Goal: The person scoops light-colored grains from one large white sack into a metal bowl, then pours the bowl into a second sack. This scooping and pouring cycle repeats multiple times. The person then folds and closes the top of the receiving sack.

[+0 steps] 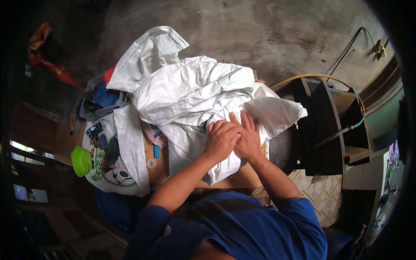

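Observation:
A heap of white woven plastic sacks (186,86) lies crumpled over the wooden table (162,167) in front of me. Both of my hands rest on its near right part. My left hand (222,138) lies with bent fingers, its fingertips meeting the right hand. My right hand (248,138) is laid flat, fingers stretched out over the white cloth. A loose flap of sack (277,113) sticks out to the right of the hands. Whatever lies under the sacks is hidden.
On the table's left are a printed white sack (123,173), a lime-green bowl (81,161), a blue cylinder (156,151) and a white tape roll (151,163). A grey plastic crate (104,113) stands behind. A dark shelf (329,117) with an orange hose (312,76) is at right.

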